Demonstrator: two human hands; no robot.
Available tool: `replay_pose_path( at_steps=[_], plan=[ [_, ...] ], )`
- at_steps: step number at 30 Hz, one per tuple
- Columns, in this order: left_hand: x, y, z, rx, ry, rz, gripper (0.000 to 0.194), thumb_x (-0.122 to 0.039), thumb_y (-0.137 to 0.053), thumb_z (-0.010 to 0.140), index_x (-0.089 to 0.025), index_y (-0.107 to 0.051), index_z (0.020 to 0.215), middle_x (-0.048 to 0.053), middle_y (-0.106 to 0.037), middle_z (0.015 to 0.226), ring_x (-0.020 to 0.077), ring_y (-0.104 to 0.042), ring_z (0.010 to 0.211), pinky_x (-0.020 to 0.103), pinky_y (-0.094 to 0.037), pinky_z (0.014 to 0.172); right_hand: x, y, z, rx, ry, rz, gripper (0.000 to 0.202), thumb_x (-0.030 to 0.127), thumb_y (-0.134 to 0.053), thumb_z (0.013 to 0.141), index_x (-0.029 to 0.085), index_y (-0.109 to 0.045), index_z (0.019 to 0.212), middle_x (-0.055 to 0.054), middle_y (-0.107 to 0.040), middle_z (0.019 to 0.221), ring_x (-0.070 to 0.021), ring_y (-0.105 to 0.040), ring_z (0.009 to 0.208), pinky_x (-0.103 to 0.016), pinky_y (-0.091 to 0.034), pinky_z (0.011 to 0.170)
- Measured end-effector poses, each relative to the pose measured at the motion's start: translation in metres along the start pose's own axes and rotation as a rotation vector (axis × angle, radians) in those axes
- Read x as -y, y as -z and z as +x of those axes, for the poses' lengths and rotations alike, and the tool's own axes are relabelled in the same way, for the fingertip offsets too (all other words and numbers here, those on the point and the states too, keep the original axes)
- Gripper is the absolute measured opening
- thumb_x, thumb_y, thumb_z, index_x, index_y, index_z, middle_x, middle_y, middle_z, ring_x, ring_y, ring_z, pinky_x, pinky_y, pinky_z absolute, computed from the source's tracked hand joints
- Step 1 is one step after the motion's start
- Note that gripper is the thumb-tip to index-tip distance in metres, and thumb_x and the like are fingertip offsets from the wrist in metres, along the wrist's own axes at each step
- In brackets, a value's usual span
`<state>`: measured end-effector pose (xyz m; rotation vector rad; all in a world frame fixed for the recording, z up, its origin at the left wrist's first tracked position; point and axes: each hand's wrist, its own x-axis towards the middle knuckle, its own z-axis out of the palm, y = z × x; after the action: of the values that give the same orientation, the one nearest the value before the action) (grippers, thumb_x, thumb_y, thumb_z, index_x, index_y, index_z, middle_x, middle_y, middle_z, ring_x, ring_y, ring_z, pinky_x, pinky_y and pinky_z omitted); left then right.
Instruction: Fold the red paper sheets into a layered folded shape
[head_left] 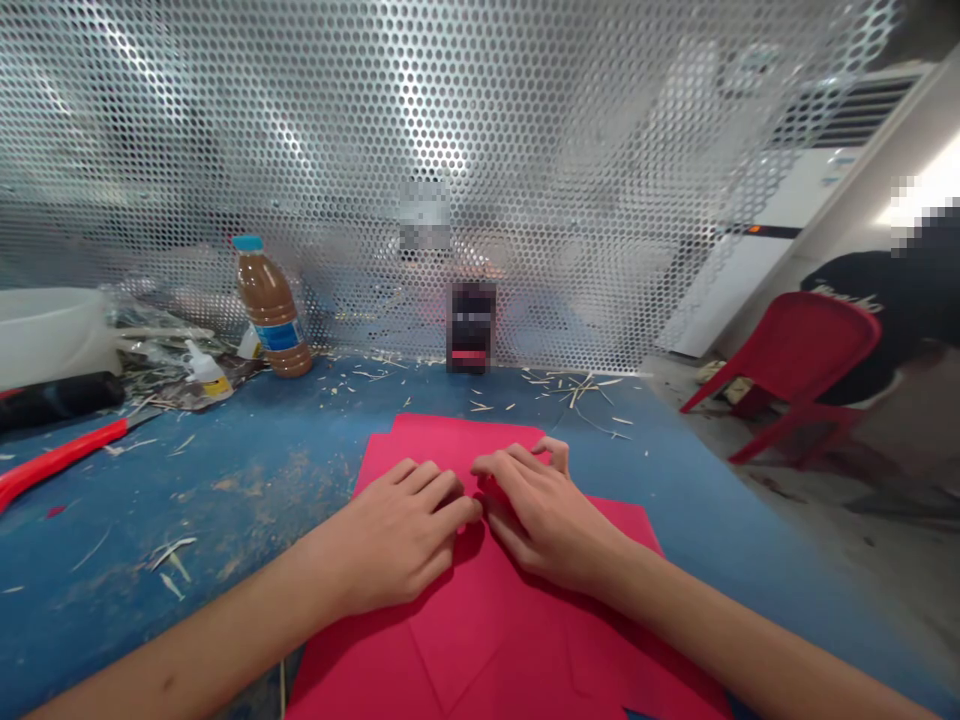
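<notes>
Sheets of red paper (465, 640), with fold or cut lines near the front, lie overlapping on the blue table in front of me. My left hand (409, 530) rests on the paper, fingers bent and closed down on it, thumb pointing right. Close beside it, my right hand (536, 510) is curled, its thumb and forefinger closed at the paper's middle. A bit of red shows between those fingers. The fingertips of both hands almost meet, and what lies right under them is partly hidden.
A bottle of brown liquid (271, 310), a small glue bottle (206, 368), a white bowl (52, 330) and a red-handled tool (67, 460) are on the left. Straw-like scraps (577, 390) litter the table (262, 520). Perforated metal (337, 150) stands behind. A person sits on a red chair (795, 350) at right.
</notes>
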<state>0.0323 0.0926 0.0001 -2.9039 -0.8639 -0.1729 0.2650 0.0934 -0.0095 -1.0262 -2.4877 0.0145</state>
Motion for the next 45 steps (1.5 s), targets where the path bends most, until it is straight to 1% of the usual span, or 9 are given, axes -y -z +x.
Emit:
replay_pose_path(
  at_steps=[4,8,15,21,25,29,34,38,45],
  plan=[
    [-0.001,0.0,0.001,0.004,-0.004,0.001,0.022,-0.024,-0.055,0.1,-0.021,-0.059,0.121,0.008,-0.063,0.115,0.0286,-0.054,0.101,0.044,-0.042,0.094,-0.001,0.001,-0.001,0.0,0.001,-0.004,0.023,0.01,-0.048,0.098,0.022,-0.049,0.118,-0.007,-0.073,0.107,-0.0262,-0.064,0.098,-0.045,-0.025,0.094],
    [-0.003,0.0,0.0,0.011,0.003,0.012,0.025,-0.024,-0.054,0.101,-0.02,-0.058,0.126,0.008,-0.063,0.115,0.0284,-0.054,0.101,0.044,-0.042,0.095,-0.001,0.0,-0.002,0.0,0.004,-0.005,0.023,0.01,-0.048,0.097,0.022,-0.048,0.116,-0.006,-0.073,0.106,-0.0256,-0.064,0.096,-0.044,-0.025,0.094],
    [-0.004,0.001,-0.001,0.012,0.005,0.037,0.026,-0.023,-0.052,0.103,-0.02,-0.058,0.128,0.007,-0.064,0.114,0.0283,-0.054,0.1,0.044,-0.041,0.093,-0.003,-0.001,0.0,0.01,0.005,-0.015,0.016,0.012,-0.048,0.099,0.022,-0.049,0.111,-0.005,-0.072,0.102,-0.0249,-0.062,0.094,-0.044,-0.025,0.091],
    [-0.005,0.0,-0.003,-0.004,0.005,0.076,0.019,-0.022,-0.049,0.105,-0.018,-0.06,0.12,0.008,-0.066,0.112,0.028,-0.055,0.097,0.044,-0.04,0.091,-0.002,0.0,-0.001,0.022,0.003,-0.023,0.015,0.011,-0.046,0.1,0.022,-0.049,0.11,-0.005,-0.071,0.102,-0.024,-0.061,0.092,-0.044,-0.025,0.091],
    [-0.006,0.001,-0.006,-0.016,0.015,0.111,0.019,-0.016,-0.046,0.105,-0.015,-0.061,0.118,0.01,-0.068,0.108,0.0285,-0.057,0.095,0.044,-0.041,0.089,-0.002,0.0,-0.001,0.025,0.001,-0.034,0.012,0.012,-0.046,0.101,0.022,-0.05,0.108,-0.004,-0.071,0.099,-0.0237,-0.06,0.09,-0.043,-0.026,0.088],
    [-0.006,0.004,-0.015,-0.01,0.011,0.119,0.016,-0.012,-0.049,0.102,-0.016,-0.062,0.112,0.008,-0.07,0.106,0.0278,-0.06,0.093,0.044,-0.041,0.088,-0.003,0.0,0.0,0.028,0.007,-0.049,0.012,0.013,-0.048,0.1,0.021,-0.051,0.107,-0.005,-0.071,0.1,-0.024,-0.06,0.092,-0.042,-0.027,0.088],
    [-0.005,0.009,-0.037,-0.011,-0.005,0.08,0.018,-0.007,-0.053,0.098,-0.018,-0.062,0.11,0.005,-0.072,0.107,0.026,-0.064,0.094,0.044,-0.04,0.091,-0.003,0.0,0.0,0.018,0.031,-0.063,0.018,0.012,-0.051,0.099,0.023,-0.053,0.113,-0.004,-0.072,0.104,-0.0232,-0.061,0.094,-0.04,-0.028,0.087],
    [-0.005,0.011,-0.053,-0.049,-0.013,0.089,0.021,-0.005,-0.056,0.096,-0.019,-0.063,0.11,0.003,-0.074,0.109,0.0248,-0.066,0.092,0.043,-0.039,0.091,-0.001,-0.002,-0.001,-0.04,0.023,-0.114,0.014,0.013,-0.049,0.101,0.022,-0.057,0.108,-0.004,-0.074,0.094,-0.0252,-0.062,0.094,-0.043,-0.028,0.091],
    [-0.006,0.008,-0.061,-0.06,-0.011,0.1,0.024,-0.006,-0.056,0.096,-0.021,-0.063,0.113,0.001,-0.075,0.106,0.0251,-0.067,0.089,0.044,-0.042,0.089,0.003,0.001,-0.002,-0.116,-0.043,-0.204,0.01,0.015,-0.054,0.091,0.02,-0.061,0.096,-0.008,-0.072,0.081,-0.0278,-0.063,0.088,-0.047,-0.031,0.1]
  ],
)
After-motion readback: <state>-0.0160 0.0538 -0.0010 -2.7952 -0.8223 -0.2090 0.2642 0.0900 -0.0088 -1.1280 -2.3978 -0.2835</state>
